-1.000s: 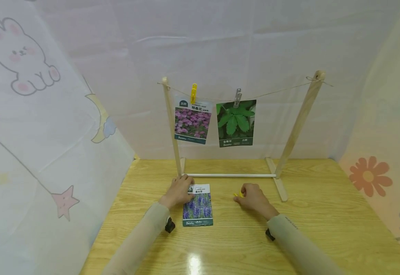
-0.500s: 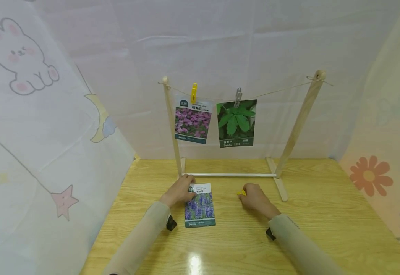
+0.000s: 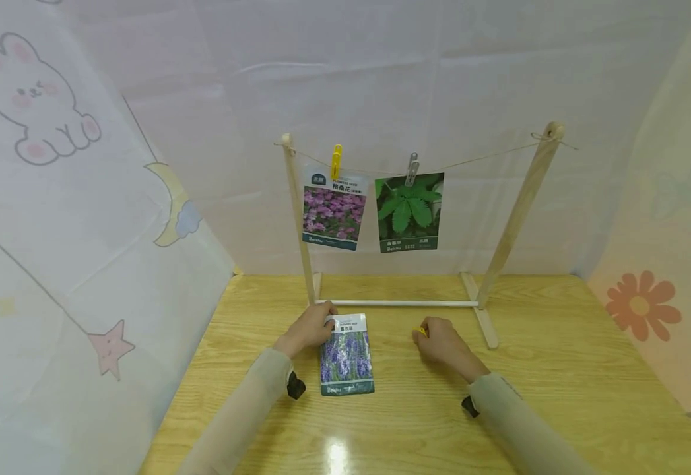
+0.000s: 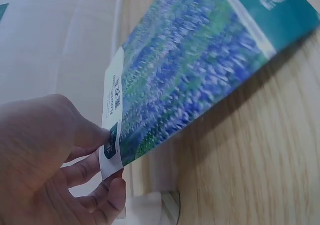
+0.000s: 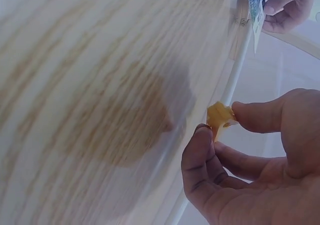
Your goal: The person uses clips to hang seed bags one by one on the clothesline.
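In the left wrist view my left hand [image 4: 55, 165] pinches a corner of the white top edge of a seed packet [image 4: 185, 60] with purple-blue flowers. The packet is tilted up off the wooden table. My right hand [image 3: 443, 343] is to the right, holding a small yellow clothespin [image 5: 219, 117] between thumb and fingers. Behind both hands, a pink-flower seed packet [image 3: 334, 214] hangs from the string by a yellow clothespin [image 3: 336, 162]. Beside it a green-leaf seed packet [image 3: 409, 214] hangs from a grey clothespin [image 3: 412, 169].
A wooden stand with a left post [image 3: 299, 224], a right post [image 3: 520, 214] and a white bottom rod [image 3: 398, 303] stands at the back of the table [image 3: 559, 369]. A thin string [image 3: 482, 158] spans the post tops. Printed cloth [image 3: 143, 66] surrounds the table.
The purple-flower packet has shifted slightly right and its top edge has come up a little. The right hand has drawn slightly right, with the yellow clothespin now mostly hidden by its fingers.
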The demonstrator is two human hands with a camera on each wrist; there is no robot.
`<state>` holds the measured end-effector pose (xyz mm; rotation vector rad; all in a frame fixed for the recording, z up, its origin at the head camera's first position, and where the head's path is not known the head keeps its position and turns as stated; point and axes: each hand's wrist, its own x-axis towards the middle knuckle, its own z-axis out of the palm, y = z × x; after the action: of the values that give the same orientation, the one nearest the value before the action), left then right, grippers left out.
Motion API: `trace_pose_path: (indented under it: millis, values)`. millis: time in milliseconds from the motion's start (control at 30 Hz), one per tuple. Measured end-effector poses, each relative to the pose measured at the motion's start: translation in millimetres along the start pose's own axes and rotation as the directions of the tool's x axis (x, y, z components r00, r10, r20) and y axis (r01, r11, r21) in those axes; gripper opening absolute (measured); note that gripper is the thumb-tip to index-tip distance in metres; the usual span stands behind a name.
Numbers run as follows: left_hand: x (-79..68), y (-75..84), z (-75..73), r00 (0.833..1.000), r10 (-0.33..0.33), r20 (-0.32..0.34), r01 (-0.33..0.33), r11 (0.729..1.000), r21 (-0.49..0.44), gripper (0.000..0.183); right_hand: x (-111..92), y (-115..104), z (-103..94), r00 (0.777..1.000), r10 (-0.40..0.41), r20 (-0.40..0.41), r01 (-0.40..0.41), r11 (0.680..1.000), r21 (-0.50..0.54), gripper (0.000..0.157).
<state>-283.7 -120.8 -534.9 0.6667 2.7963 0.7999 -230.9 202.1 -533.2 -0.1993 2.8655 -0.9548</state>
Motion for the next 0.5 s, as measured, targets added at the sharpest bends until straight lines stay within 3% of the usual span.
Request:
trace_pose_path:
  millis: [200, 367, 500]
  values:
    - [-0.1, -0.7, -2.0, 1.0, -0.009, 0.01, 0.009, 0.997, -0.08, 0.029, 1.6, 4.3, -3.6, 1.0, -0.002, -0.016, 0.002, 1.0, 0.001, 0.025]
    - [-2.4, 0.6, -7.7, 0.999, -0.016, 0.03, 0.021, 0.988, -0.154, 0.033, 1.5, 5.1, -9.3, 0.999, -0.033, -0.02, 0.034, 0.999, 0.035, 0.034]
    - [-5.8, 2.8, -12.5, 1.0, -0.001, 0.026, 0.006, 0.981, -0.192, 0.033, 1.1, 4.6, -13.2, 0.997, -0.072, -0.037, 0.072, 0.997, 0.023, 0.033]
